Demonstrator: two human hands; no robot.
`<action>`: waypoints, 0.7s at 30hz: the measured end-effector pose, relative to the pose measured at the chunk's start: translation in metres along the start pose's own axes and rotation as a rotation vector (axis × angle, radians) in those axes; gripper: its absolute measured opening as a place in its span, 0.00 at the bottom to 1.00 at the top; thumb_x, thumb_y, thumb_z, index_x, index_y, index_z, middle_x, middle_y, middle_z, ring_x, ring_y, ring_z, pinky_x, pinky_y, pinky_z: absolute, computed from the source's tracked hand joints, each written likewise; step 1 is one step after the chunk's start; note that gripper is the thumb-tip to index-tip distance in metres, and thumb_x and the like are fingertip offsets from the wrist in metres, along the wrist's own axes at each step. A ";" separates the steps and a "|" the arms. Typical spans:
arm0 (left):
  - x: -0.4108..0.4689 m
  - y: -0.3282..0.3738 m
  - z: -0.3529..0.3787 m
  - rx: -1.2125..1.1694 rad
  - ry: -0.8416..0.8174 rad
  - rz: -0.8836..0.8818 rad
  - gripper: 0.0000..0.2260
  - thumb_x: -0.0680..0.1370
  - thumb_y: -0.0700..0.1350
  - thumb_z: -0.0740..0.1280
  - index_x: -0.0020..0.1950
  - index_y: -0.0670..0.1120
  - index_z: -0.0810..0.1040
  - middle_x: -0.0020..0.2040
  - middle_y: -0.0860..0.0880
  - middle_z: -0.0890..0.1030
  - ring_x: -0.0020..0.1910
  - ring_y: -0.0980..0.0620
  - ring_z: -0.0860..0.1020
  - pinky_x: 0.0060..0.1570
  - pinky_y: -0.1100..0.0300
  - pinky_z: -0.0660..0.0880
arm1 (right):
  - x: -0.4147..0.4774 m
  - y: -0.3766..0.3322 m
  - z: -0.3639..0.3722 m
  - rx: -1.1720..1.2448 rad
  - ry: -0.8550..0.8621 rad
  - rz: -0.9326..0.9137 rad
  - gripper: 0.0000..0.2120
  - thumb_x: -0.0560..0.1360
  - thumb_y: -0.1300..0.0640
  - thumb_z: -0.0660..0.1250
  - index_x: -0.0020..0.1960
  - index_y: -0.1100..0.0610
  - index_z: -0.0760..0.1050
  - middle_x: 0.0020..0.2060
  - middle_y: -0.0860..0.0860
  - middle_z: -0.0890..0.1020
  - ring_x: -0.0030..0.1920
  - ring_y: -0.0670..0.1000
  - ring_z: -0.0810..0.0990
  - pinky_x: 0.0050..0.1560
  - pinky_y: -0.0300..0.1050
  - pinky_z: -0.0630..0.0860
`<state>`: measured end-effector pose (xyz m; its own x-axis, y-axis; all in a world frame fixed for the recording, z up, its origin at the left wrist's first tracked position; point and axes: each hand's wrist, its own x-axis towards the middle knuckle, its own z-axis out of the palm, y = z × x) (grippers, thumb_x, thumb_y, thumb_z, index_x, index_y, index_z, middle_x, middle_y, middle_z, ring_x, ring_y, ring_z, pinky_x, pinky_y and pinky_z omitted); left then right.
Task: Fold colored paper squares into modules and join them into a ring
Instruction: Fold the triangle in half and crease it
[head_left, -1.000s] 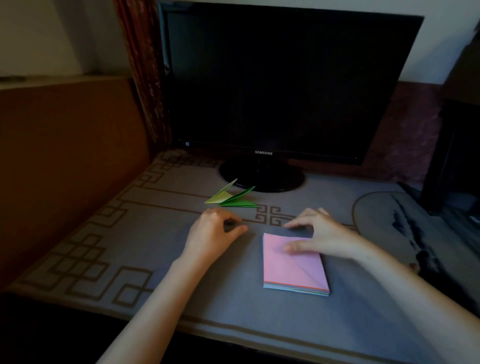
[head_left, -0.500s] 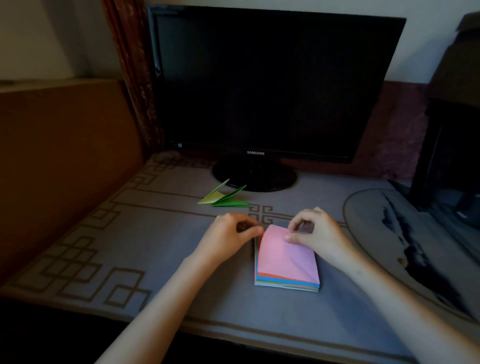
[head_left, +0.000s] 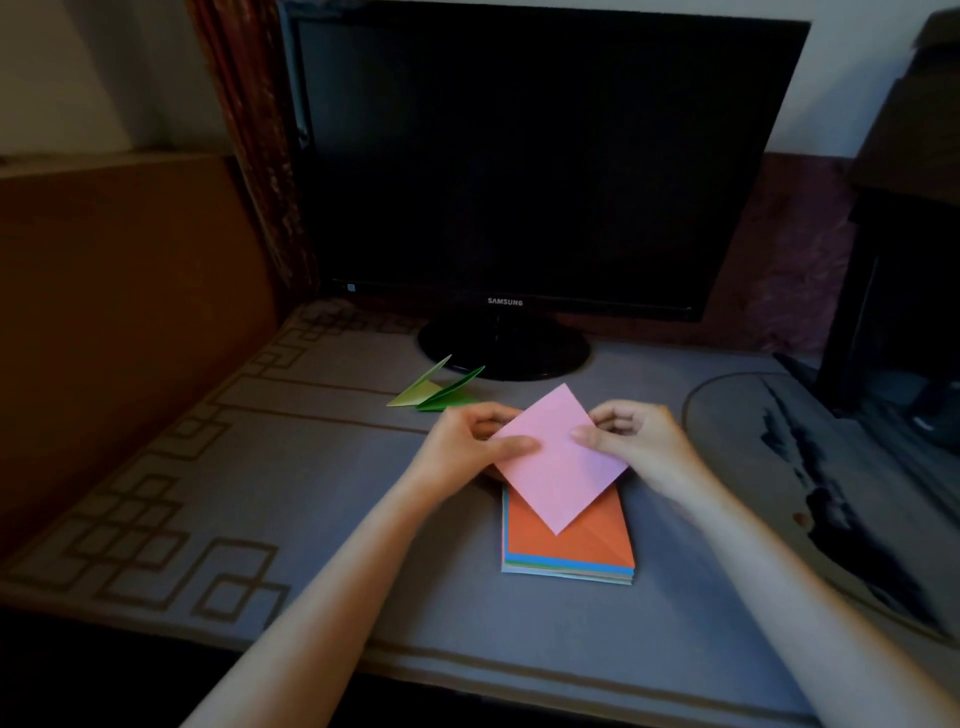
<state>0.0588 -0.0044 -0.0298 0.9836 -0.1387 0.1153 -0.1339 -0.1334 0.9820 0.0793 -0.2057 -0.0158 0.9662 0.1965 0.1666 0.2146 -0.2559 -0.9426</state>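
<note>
Far edge of paper stack (head_left: 571, 543) under pink sheet (head_left: 561, 460), monitor (head_left: 519, 156) top-left corner cropped, right-side furniture (head_left: 906, 270) dark, indistinct

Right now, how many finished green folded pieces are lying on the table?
2. A pale green module lies in front of the monitor stand, to its left. A darker green module lies against its right side, just behind the left hand, which may hide its near tip.

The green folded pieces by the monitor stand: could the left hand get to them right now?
Probably yes. The green folded pieces lie just beyond the left hand with nothing between them. But that hand pinches the pink sheet with the right hand, so it would likely have to let go first.
</note>
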 end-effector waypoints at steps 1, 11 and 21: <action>0.000 -0.001 0.000 -0.018 0.000 -0.005 0.10 0.71 0.38 0.73 0.50 0.46 0.80 0.42 0.48 0.83 0.35 0.56 0.81 0.32 0.63 0.78 | -0.001 0.001 0.003 0.013 0.008 -0.007 0.05 0.69 0.68 0.71 0.43 0.62 0.77 0.35 0.52 0.80 0.32 0.39 0.77 0.37 0.28 0.71; 0.001 -0.005 -0.010 -0.172 0.061 -0.045 0.07 0.74 0.36 0.69 0.51 0.42 0.79 0.39 0.48 0.82 0.31 0.59 0.78 0.26 0.67 0.72 | -0.014 0.006 -0.010 -0.321 -0.296 -0.249 0.29 0.59 0.45 0.79 0.58 0.35 0.76 0.68 0.34 0.64 0.69 0.37 0.59 0.67 0.27 0.54; -0.003 0.002 0.000 -0.347 -0.016 -0.071 0.10 0.78 0.45 0.63 0.52 0.40 0.77 0.42 0.44 0.84 0.42 0.49 0.84 0.41 0.62 0.80 | -0.010 0.005 0.012 0.077 0.049 -0.239 0.03 0.65 0.62 0.74 0.36 0.55 0.80 0.31 0.47 0.80 0.34 0.43 0.75 0.37 0.34 0.71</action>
<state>0.0558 -0.0042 -0.0284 0.9866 -0.1571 0.0451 -0.0134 0.1973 0.9802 0.0693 -0.1979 -0.0254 0.8954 0.1958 0.3998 0.4284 -0.1346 -0.8935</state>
